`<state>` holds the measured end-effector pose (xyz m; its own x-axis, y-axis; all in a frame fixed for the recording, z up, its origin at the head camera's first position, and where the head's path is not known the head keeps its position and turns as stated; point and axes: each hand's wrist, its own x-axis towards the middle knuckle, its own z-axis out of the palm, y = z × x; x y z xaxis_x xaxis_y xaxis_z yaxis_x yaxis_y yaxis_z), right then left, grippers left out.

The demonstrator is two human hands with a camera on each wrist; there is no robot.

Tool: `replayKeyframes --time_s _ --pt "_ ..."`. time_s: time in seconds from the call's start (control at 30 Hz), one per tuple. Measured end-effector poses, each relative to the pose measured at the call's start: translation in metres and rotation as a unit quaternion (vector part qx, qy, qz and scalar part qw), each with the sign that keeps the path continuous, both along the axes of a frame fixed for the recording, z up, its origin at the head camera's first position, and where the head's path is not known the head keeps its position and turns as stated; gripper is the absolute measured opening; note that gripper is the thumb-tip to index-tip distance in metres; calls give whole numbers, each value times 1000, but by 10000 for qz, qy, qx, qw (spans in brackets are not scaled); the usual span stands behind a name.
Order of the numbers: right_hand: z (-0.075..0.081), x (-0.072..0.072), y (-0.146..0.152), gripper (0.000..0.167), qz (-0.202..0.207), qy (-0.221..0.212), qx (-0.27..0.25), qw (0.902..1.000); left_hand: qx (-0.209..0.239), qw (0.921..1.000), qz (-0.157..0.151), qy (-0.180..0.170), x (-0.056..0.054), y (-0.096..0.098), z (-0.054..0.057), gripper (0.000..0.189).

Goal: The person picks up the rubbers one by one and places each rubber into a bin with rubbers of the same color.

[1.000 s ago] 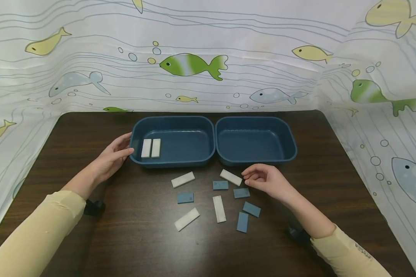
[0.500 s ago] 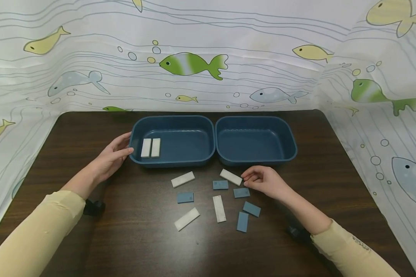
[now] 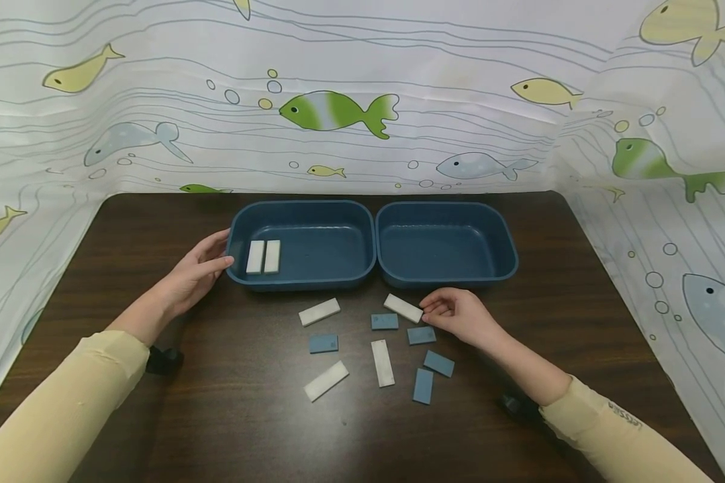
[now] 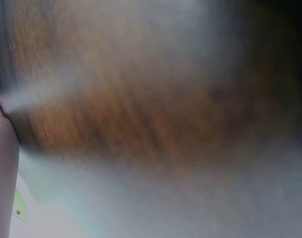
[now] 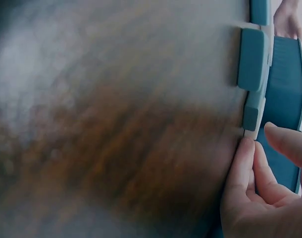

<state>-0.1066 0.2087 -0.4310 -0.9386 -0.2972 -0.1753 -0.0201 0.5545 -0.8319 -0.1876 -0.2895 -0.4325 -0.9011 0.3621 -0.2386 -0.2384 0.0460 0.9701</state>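
Observation:
My left hand (image 3: 196, 272) holds the left end of a blue bin (image 3: 314, 282), thumb on its rim and fingers against the outer wall, partly hidden. Two white tiles (image 3: 256, 257) stand side by side inside it. My right hand (image 3: 462, 315) rests at the right end of another white tile (image 3: 403, 308) on the table. Its fingers are loosely bent; in the right wrist view the thumb (image 5: 284, 141) stays apart from the fingertips (image 5: 246, 145), which are right at the tile's end. A blue tile (image 3: 421, 336) lies just below that hand.
A second blue bin (image 3: 447, 278) stands against the first one's right side. More white tiles (image 3: 382, 363) and small blue tiles (image 3: 423, 387) lie scattered on the dark wooden table (image 3: 248, 416). A fish-patterned cloth (image 3: 217, 161) hangs behind and along both sides.
My right hand has shifted very slightly left, toward the white tile's end. The left hand, bins and tiles stay where they were.

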Motion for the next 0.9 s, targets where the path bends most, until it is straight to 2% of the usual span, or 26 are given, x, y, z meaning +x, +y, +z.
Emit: replayKeyframes --time_s 0.33,0.63,0.9 --pt "1 2 -9 21 -216 231 213 9993 261 9995 -9 203 -1 -1 -5 62" --pt "0 2 -12 23 -249 309 550 9977 417 9989 6 211 -1 -1 -4 56" --pt "2 2 -12 21 -176 397 723 9964 252 9995 -27 183 -1 -2 -3 63"
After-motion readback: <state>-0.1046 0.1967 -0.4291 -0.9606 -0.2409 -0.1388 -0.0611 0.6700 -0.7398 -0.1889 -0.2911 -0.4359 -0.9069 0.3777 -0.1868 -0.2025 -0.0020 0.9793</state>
